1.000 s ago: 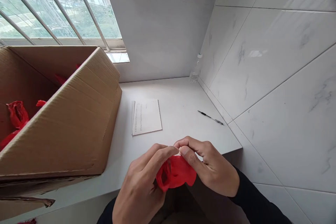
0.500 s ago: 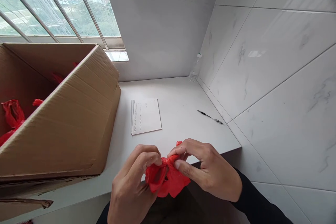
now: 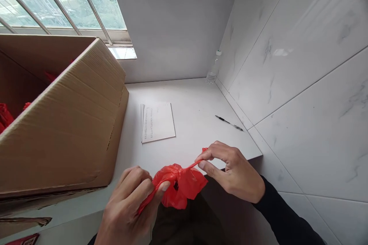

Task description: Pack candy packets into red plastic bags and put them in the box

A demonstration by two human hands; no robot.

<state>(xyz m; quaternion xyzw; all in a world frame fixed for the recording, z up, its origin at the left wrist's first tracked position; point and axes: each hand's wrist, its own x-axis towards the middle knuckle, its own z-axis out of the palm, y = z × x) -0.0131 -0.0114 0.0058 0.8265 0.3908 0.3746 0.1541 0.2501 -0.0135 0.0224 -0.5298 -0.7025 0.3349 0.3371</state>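
Note:
A crumpled red plastic bag (image 3: 179,185) is stretched between my hands just off the table's front edge. My left hand (image 3: 129,201) is closed around the bag's left side, the thumb pressed along the plastic. On the other side, my right hand (image 3: 230,168) pinches a thin twisted strand of the bag between thumb and fingers. The strand is pulled taut up and to the right, away from a gathered spot in the middle. A small dark gap shows below that spot. What is inside the bag, if anything, cannot be seen.
On the left stands a large open cardboard box (image 3: 71,122) with red plastic bags (image 3: 5,116) inside. The white table (image 3: 189,122) holds printed paper sheets (image 3: 159,121), a black pen (image 3: 229,123) and a clear bottle (image 3: 213,68) in the corner. A tiled wall (image 3: 301,92) bounds the right side.
My hands have moved apart, left hand down and leftward, drawing the bag out between them. A strand on the right is now stretched tight. The view has shifted slightly.

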